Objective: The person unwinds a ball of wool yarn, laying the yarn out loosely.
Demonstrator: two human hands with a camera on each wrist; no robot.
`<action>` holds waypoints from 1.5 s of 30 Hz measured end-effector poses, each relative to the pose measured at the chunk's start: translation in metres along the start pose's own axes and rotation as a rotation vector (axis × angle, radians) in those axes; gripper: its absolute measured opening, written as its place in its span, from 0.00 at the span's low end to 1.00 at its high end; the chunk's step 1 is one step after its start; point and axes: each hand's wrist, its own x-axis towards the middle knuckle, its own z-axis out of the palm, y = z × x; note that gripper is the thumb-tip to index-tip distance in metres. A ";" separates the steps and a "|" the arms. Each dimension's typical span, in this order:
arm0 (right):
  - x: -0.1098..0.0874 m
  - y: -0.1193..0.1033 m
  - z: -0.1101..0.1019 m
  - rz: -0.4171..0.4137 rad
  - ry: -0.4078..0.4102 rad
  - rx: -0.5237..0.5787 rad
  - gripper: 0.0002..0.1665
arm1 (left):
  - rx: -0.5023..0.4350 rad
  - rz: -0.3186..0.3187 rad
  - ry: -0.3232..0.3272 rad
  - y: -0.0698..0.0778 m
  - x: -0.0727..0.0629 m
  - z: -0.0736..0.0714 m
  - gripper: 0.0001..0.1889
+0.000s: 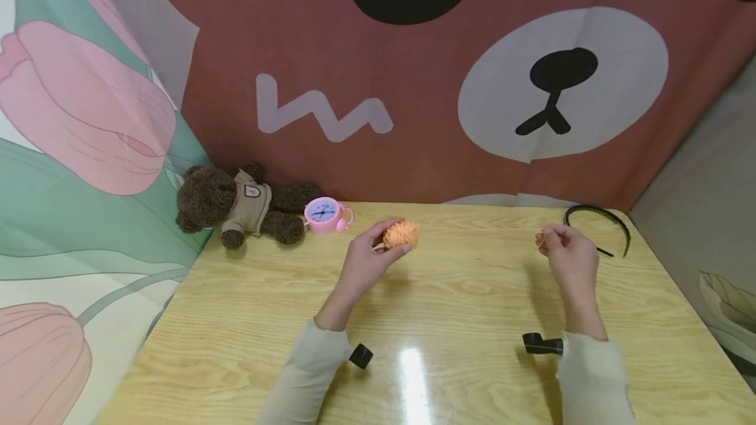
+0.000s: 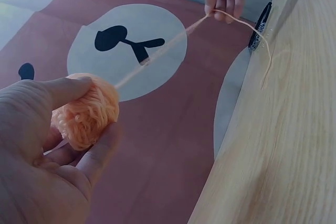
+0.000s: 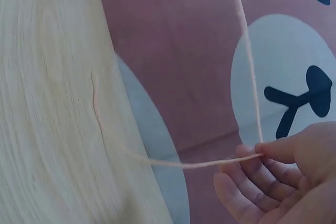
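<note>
A small ball of orange yarn [image 1: 401, 234] is held above the table between the thumb and fingers of my left hand [image 1: 367, 261]. In the left wrist view the yarn ball [image 2: 89, 113] shows its wound strands. From it a strand [image 2: 157, 56] runs taut across to my right hand [image 1: 571, 261]. There the thumb and forefinger pinch the yarn strand [image 3: 254, 87], as the right wrist view shows. Beyond the pinch the loose tail [image 3: 181, 166] curves away toward the tabletop.
A brown teddy bear [image 1: 251, 205] lies at the back left of the wooden table [image 1: 466, 320]. Next to it is a pink alarm clock [image 1: 322, 215]. A black headband [image 1: 626, 235] lies behind my right hand. A printed cloth [image 1: 413, 103] hangs along the back.
</note>
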 end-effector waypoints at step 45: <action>-0.031 -0.035 0.036 -0.227 -0.303 0.238 0.22 | 0.014 0.041 -0.084 0.005 -0.004 0.003 0.25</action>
